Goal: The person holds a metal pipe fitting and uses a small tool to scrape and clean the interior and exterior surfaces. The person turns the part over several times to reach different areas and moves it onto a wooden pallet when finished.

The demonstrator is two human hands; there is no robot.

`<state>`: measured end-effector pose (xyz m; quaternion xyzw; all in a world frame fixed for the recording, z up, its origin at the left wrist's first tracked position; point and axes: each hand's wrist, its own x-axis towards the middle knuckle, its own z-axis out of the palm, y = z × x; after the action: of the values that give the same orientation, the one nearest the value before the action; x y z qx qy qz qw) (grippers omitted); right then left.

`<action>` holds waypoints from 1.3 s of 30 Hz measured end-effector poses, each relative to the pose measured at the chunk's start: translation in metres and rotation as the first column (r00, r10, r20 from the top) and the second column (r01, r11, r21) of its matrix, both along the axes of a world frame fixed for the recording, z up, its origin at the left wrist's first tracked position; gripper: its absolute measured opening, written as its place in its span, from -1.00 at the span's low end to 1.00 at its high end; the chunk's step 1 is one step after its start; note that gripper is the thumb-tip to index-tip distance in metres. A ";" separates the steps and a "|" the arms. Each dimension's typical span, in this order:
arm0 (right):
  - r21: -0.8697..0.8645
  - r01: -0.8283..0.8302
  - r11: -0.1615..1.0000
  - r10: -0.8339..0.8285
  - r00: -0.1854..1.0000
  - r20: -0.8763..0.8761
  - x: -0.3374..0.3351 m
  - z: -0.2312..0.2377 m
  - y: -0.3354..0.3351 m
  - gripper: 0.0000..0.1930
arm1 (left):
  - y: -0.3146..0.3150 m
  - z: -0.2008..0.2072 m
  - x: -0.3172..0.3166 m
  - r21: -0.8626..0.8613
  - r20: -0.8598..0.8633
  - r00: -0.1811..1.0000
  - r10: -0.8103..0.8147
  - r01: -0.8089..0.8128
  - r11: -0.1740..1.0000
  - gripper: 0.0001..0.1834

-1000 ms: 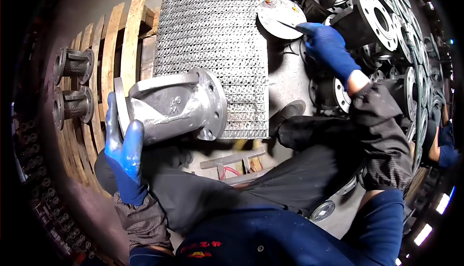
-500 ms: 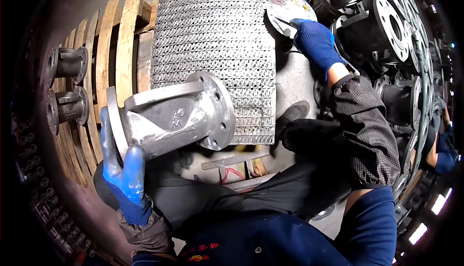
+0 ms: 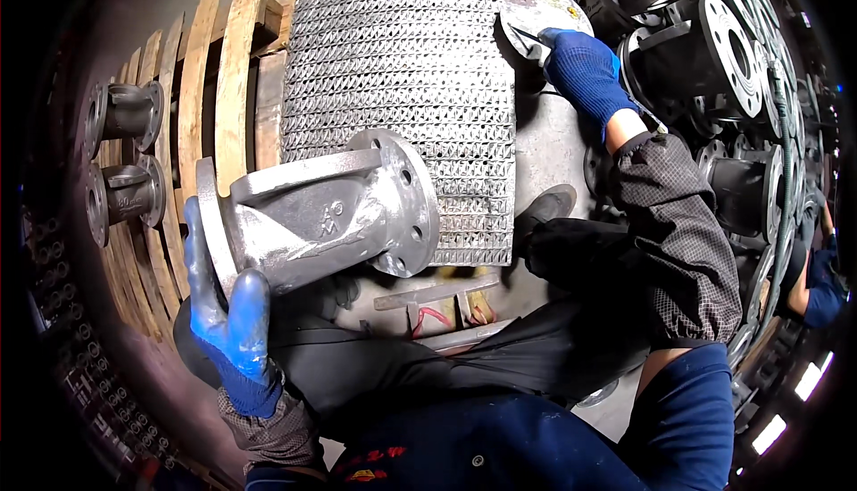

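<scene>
Casting: grey flanged valve body (image 3: 312, 219) is lying tilted across the person's lap, one flange overlapping the metal mesh sheet (image 3: 402, 71).
Left hand (image 3: 228, 312): gloved fingers are curling closed around the near flange.
Right hand (image 3: 580, 71): is reaching far out, fingers closing on a thin tool against a round metal disc (image 3: 536, 4).
Surroundings: wooden pallet (image 3: 214, 107) is lying on the left; dark flanged valves (image 3: 714, 45) are stacked on the right.

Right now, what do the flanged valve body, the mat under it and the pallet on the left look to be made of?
Valve body: likely cast metal, dull grey and grainy, with bolt holes in its flanges. Mat: seemingly expanded or woven metal mesh, pale with a repeating open pattern. Pallet: bare wood, tan slats with visible grain.
</scene>
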<state>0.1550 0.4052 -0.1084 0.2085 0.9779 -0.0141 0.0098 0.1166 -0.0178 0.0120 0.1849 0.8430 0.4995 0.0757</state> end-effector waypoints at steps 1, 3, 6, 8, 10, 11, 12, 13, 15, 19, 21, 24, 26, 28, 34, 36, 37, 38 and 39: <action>0.002 -0.012 1.000 0.012 1.000 -0.017 0.001 -0.003 0.001 -0.72 | 0.000 0.000 0.000 -0.002 -0.008 1.000 -0.003 0.003 1.000 -0.33; -0.006 -0.019 1.000 0.019 1.000 -0.014 0.000 -0.003 0.000 -0.71 | 0.002 0.001 0.000 0.016 -0.001 1.000 0.004 -0.004 1.000 -0.34; -0.035 0.009 0.999 -0.008 0.999 0.037 -0.004 0.004 -0.004 -0.71 | 0.000 0.000 0.000 -0.003 -0.004 1.000 0.021 -0.021 1.000 -0.34; -0.055 0.052 0.997 -0.048 0.997 0.062 -0.006 0.009 -0.010 -0.71 | 0.000 0.000 0.000 -0.006 0.009 0.999 0.032 -0.032 0.999 -0.34; -0.102 0.043 0.994 -0.041 0.999 0.019 -0.005 0.007 -0.006 -0.72 | 0.004 0.004 0.002 0.014 0.039 0.998 0.040 -0.040 0.999 -0.33; -0.124 0.038 0.992 -0.038 0.999 -0.002 -0.004 0.005 -0.004 -0.72 | 0.005 0.004 0.001 0.028 0.037 0.999 0.024 -0.025 0.999 -0.33; -0.160 0.044 0.986 -0.046 0.999 -0.010 -0.004 0.005 -0.001 -0.71 | 0.005 0.004 0.000 0.044 0.032 0.999 0.008 -0.010 0.999 -0.33; -0.194 0.050 0.980 -0.054 0.998 -0.017 -0.004 0.004 0.001 -0.71 | 0.005 0.004 0.000 0.060 0.027 1.000 -0.007 0.006 0.998 -0.33; -0.339 0.119 0.933 -0.126 0.992 0.002 -0.006 0.007 -0.001 -0.70 | 0.009 0.006 0.001 0.059 0.035 0.999 0.013 -0.015 0.998 -0.33; -0.625 0.196 0.755 -0.281 0.959 -0.039 0.007 0.034 -0.018 -0.69 | 0.014 0.012 0.003 0.083 0.160 0.984 0.082 -0.096 0.992 -0.32; -0.788 0.057 0.613 -0.306 0.937 -0.170 0.020 0.033 -0.011 -0.67 | 0.014 0.010 0.003 0.109 0.179 0.980 0.084 -0.105 0.988 -0.31; -0.965 0.068 0.252 -0.389 0.921 -0.037 0.023 0.073 -0.063 -0.58 | -0.004 0.004 -0.001 -0.007 -0.008 0.998 0.064 -0.064 0.998 -0.33; -0.940 0.081 0.330 -0.417 0.906 -0.068 0.032 0.099 -0.106 -0.58 | 0.006 0.013 0.002 -0.007 0.128 0.987 0.102 -0.102 0.995 -0.35; -0.960 0.001 0.281 -0.433 0.893 -0.126 0.054 0.101 -0.139 -0.59 | 0.013 0.013 0.004 -0.003 0.058 0.996 0.074 -0.074 0.997 -0.35; -0.691 -0.490 0.532 -0.022 0.807 -0.590 0.083 0.081 -0.227 -0.48 | 0.013 0.011 0.006 0.202 0.192 0.974 0.124 -0.163 0.966 -0.34; -0.686 -0.473 0.552 -0.005 0.821 -0.570 0.083 0.085 -0.241 -0.47 | 0.011 0.012 0.005 0.137 0.151 0.980 0.128 -0.149 0.979 -0.34; -0.695 -0.465 0.549 -0.012 0.827 -0.563 0.082 0.085 -0.246 -0.46 | 0.007 0.007 0.001 0.116 0.077 0.992 0.099 -0.108 0.987 -0.33; -0.695 -0.474 0.541 -0.028 0.816 -0.578 0.081 0.082 -0.250 -0.46 | 0.006 0.006 0.001 0.134 0.089 0.992 0.091 -0.103 0.986 -0.32; -0.694 -0.482 0.535 -0.041 0.806 -0.591 0.080 0.078 -0.255 -0.45 | 0.007 0.006 0.002 0.137 0.111 0.988 0.105 -0.120 0.983 -0.32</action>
<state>0.2353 0.1506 -0.0300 0.0346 0.8352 -0.5222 -0.1689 0.1183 -0.0104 0.0182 0.1160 0.8091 0.5709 0.0774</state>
